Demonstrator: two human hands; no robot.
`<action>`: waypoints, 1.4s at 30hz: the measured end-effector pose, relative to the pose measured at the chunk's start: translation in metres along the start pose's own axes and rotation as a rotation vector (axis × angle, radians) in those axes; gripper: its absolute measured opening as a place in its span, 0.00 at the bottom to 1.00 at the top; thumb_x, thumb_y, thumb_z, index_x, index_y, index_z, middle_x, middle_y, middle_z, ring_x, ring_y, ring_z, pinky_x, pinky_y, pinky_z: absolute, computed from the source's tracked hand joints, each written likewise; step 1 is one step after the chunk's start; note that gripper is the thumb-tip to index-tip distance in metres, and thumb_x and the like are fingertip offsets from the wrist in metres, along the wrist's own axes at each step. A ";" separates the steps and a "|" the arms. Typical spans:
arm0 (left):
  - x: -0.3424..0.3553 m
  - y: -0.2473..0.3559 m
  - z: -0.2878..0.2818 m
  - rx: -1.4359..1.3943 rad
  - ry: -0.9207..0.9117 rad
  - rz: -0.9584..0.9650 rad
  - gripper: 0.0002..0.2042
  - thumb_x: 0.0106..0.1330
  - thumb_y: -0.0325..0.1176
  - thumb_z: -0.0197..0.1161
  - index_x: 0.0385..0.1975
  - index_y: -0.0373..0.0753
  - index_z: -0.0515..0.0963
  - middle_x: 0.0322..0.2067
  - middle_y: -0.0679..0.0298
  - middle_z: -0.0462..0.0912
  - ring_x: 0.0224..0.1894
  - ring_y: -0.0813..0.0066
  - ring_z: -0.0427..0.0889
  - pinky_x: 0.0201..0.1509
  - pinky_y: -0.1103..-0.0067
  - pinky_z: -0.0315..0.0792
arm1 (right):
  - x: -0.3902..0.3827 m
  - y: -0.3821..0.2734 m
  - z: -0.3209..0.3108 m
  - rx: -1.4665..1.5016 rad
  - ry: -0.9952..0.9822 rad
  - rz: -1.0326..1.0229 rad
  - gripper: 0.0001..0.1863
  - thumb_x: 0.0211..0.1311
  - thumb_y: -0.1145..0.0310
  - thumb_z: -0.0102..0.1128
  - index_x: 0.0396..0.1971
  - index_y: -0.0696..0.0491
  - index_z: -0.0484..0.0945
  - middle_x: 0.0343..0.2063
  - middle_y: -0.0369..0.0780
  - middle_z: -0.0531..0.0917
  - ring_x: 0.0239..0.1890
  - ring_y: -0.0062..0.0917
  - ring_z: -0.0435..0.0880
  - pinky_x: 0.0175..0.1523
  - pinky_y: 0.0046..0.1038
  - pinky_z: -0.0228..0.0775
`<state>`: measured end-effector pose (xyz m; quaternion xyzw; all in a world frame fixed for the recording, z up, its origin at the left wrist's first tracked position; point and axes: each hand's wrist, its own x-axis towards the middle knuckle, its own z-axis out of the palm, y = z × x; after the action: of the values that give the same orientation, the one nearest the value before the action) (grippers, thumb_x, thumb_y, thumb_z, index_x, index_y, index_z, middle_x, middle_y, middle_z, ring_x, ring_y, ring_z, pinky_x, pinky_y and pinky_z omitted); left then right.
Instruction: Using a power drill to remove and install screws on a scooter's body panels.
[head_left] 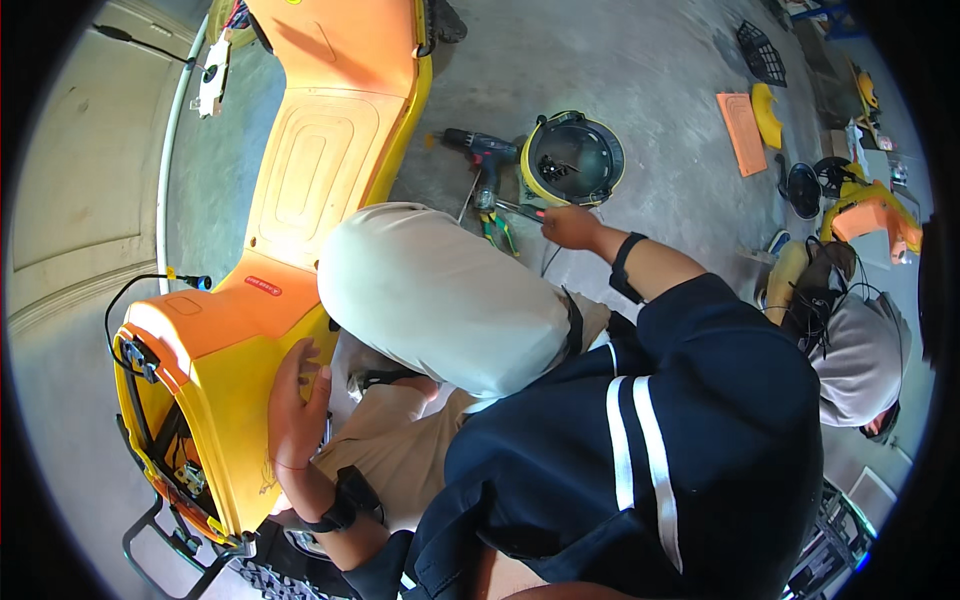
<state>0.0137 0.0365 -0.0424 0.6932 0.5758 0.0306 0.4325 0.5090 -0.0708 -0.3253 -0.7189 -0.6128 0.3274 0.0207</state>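
scooter body [300,190], orange on top and yellow along its side, lies across the concrete floor [650,80] to our left, running from the far edge down to our knee. our left hand [295,400] rests flat on the yellow side panel near the front end, fingers spread wide and holding nothing. a black wrist strap [335,515] sits behind it. our right hand [570,226] reaches forward and closes on a thin tool with a red handle [525,210], its tip pointing left toward the floor. just beyond that hand stands a round yellow-rimmed housing [572,160] with a dark inside, and beside it a cordless drill [480,150] lies on the floor. green-handled pliers [497,228] lie near the drill. our bent knee in pale trousers [440,295] fills the space between the two hands. farther right we see an orange panel [741,132] and another person's grey hood [862,360].
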 end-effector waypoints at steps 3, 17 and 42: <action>-0.001 -0.002 0.001 0.022 0.001 0.004 0.21 0.72 0.30 0.64 0.62 0.34 0.73 0.51 0.54 0.82 0.46 0.64 0.80 0.55 0.71 0.75 | 0.009 0.005 -0.038 -0.067 -0.044 0.249 0.11 0.62 0.61 0.60 0.34 0.53 0.84 0.32 0.51 0.87 0.39 0.49 0.87 0.45 0.48 0.78; 0.004 0.005 0.010 -0.008 -0.045 -0.085 0.20 0.72 0.30 0.63 0.62 0.34 0.73 0.50 0.54 0.82 0.49 0.63 0.81 0.56 0.71 0.75 | 0.070 0.125 -0.010 -0.131 0.033 0.277 0.15 0.68 0.61 0.52 0.41 0.54 0.85 0.39 0.55 0.85 0.44 0.54 0.84 0.51 0.48 0.77; 0.004 -0.015 0.024 0.032 -0.046 -0.162 0.22 0.67 0.26 0.63 0.62 0.35 0.74 0.40 0.57 0.82 0.35 0.70 0.78 0.45 0.76 0.75 | 0.147 0.098 0.026 0.121 0.060 0.728 0.20 0.69 0.65 0.55 0.56 0.57 0.82 0.57 0.56 0.81 0.63 0.48 0.79 0.67 0.41 0.71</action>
<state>0.0166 0.0259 -0.0681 0.6518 0.6202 -0.0296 0.4354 0.5865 0.0269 -0.4537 -0.8967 -0.2954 0.3276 -0.0365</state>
